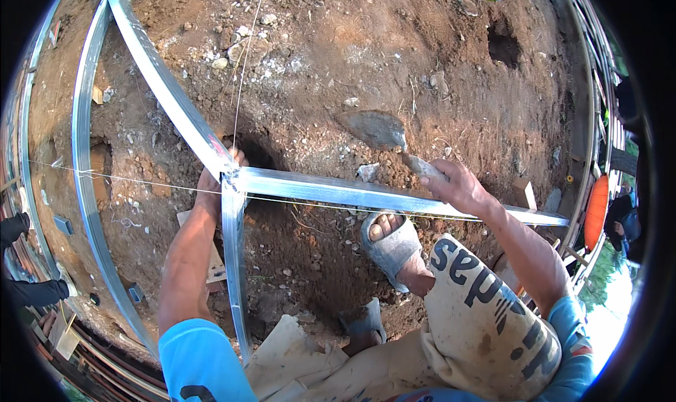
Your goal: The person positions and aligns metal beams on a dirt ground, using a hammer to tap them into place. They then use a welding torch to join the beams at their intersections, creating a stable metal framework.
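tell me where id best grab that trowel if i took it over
Judging by its pose, take the trowel by its handle, where the right hand already has its grip, coming from the lower right. The flat blade points up-left onto the soil, too thin and muddy to hold.

Daylight was bright and came from the right. Glare streaked the shiny silver metal channel bars point(331, 189); the reddish-brown dug soil point(394, 71) was evenly lit with soft shadows in its holes. Fisheye distortion bent straight edges near the dark rim.
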A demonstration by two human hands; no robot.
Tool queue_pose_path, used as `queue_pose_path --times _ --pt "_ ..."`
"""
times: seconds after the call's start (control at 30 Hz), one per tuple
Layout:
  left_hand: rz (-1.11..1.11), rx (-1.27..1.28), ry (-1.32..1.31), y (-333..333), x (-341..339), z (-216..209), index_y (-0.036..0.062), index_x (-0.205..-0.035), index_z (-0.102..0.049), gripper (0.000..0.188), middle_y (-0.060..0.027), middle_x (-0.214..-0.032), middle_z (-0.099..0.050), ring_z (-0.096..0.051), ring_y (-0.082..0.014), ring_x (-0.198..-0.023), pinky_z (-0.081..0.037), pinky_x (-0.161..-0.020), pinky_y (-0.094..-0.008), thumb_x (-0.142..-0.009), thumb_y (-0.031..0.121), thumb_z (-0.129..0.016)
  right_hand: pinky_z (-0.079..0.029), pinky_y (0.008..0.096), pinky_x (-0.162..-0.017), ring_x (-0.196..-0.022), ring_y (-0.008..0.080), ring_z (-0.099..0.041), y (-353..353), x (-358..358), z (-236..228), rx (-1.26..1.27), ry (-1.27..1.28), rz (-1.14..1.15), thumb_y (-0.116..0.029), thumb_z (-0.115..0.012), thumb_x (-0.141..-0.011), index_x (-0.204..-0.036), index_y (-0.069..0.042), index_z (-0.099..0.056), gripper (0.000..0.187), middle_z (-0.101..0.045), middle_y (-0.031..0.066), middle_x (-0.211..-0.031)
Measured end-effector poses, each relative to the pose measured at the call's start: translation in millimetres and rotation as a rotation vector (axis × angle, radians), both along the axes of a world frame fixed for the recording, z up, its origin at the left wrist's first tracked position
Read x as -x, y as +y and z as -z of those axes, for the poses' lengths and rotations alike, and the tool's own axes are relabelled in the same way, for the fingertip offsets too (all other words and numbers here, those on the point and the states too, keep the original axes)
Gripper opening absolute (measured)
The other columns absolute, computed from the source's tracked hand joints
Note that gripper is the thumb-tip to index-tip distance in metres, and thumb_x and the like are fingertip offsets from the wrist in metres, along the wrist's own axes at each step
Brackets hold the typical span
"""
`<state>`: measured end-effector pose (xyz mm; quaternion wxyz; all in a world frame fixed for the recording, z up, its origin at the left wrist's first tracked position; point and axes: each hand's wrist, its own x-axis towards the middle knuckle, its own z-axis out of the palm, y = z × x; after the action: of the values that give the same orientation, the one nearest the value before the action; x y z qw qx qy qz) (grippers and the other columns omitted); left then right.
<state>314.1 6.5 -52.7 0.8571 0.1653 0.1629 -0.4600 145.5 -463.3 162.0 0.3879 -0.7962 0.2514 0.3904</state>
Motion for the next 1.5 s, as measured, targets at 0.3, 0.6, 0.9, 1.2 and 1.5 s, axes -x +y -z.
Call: queue_pose_path --times 0.3,0.6,0.9,1.2,1.5 --pt "-0.137 -0.462 0.185 6 3 0 0.0161 -0.128 -0.061 0.025 -0.0032 -0.101 -0.069 -0.067 -0.0267 -0.102 -0.060 -0.092 -0.0455 -0.105 0.026 -0.060 -0.048 0.0395 -0.065 -0.071 0.0184 -0.059 -3 3 15 0.020 -0.051 -0.042 -0.054 -0.064 -0.098 -0.101 0.001 -0.067 0.055 -0.061 0.0089 -0.076" --pt "-0.055 -0.642 0.254 17 -1 13 0.0150 -0.135 -0.060 0.033 -0.0069 -0.108 -0.070 -0.068 -0.0275 -0.104 -0.060 -0.093 -0.0457 -0.105 0.030 -0.060 -0.047 0.0387 -0.063 -0.068 0.0175 -0.058 0 1 18 0.034 -0.077 -0.054 -0.059 -0.062 -0.097 -0.094 -0.001 -0.064 0.059 -0.060 0.0069 -0.072" --pt "-0.006 -0.593 0.192 24 10 14 0.0190 -0.138 -0.062 0.036 -0.0020 -0.115 -0.067 -0.067 -0.0238 -0.109 -0.061 -0.095 -0.0448 -0.103 0.031 -0.063 -0.048 0.0372 -0.062 -0.067 0.0160 -0.059 3 0 20 0.046 -0.063 -0.042 -0.055 -0.062 -0.100 -0.091 -0.001 -0.063 0.055 -0.061 0.0056 -0.072" --pt "-0.035 -0.338 0.232 31 3 30 0.0192 -0.129 -0.063 0.036 -0.0031 -0.109 -0.070 -0.070 -0.0257 -0.097 -0.063 -0.086 -0.0472 -0.100 0.039 -0.066 -0.045 0.0358 -0.059 -0.064 0.0150 -0.054 5 -1 20 0.006 -0.086 -0.013 -0.056 -0.061 -0.100 -0.087 -0.003 -0.062 0.054 -0.057 0.0034 -0.070" --pt "0.185 -0.692 0.011 29 14 -2 0.0164 -0.124 -0.065 0.046 -0.0100 -0.108 -0.073 -0.073 -0.0277 -0.070 -0.064 -0.047 -0.0451 -0.097 0.054 -0.064 -0.046 0.0375 -0.062 -0.068 0.0157 -0.056 3 2 25 0.033 -0.070 -0.027 -0.060 -0.059 -0.100 -0.087 -0.003 -0.063 0.059 -0.057 0.0048 -0.071"
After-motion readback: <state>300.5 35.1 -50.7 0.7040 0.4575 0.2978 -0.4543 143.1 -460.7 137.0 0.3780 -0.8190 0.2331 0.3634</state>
